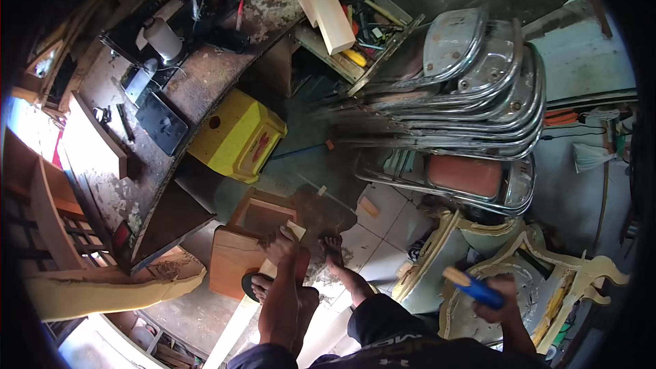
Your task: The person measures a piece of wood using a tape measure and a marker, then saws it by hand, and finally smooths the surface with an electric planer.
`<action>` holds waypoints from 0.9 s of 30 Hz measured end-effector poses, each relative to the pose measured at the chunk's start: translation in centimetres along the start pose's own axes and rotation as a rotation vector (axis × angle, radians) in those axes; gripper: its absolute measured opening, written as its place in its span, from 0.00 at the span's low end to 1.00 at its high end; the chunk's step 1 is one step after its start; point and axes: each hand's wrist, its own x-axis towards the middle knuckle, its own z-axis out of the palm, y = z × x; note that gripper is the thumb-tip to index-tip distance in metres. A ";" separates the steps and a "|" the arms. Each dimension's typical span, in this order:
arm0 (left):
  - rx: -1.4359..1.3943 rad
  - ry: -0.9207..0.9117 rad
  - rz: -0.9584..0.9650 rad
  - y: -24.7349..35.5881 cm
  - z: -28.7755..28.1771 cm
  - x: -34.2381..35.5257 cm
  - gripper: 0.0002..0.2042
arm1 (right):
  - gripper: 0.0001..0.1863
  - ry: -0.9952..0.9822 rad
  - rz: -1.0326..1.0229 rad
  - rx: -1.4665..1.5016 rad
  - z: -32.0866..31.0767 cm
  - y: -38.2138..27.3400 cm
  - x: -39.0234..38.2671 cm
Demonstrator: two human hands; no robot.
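Your left hand (281, 244) presses fingers-down on a pale wooden strip (254, 297) lying across a small brown stool (231, 260); its long axis runs from that hand back toward you. Your right hand (495, 297), well apart, grips a blue-handled tool (473, 288).

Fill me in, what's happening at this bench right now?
A person is in a cluttered wood workshop, seen from above. The left hand presses down on a pale wooden strip that lies across a small wooden stool, with a bare foot planted beside it. The right hand grips a tool with a blue and yellow handle near a carved pale furniture frame. A yellow plastic stool and stacked chrome chairs sit beyond.
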 end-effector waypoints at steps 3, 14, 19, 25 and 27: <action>-0.106 0.223 0.089 8.0 3.7 5.3 0.18 | 0.37 0.505 -0.349 -0.436 -2.8 -0.1 6.1; -0.318 0.108 0.064 15.9 4.7 6.4 0.22 | 0.13 1.362 -0.203 -0.877 -22.9 2.1 43.2; -0.383 0.203 0.031 13.4 4.1 6.5 0.21 | 0.10 1.104 -0.024 -1.234 -25.7 6.0 48.7; -0.462 0.242 0.096 16.6 1.8 10.0 0.17 | 0.22 0.937 0.061 -1.153 -24.1 3.6 46.6; -0.533 0.085 0.191 20.2 0.9 11.2 0.17 | 0.22 1.027 -0.104 -1.171 -21.6 3.3 45.2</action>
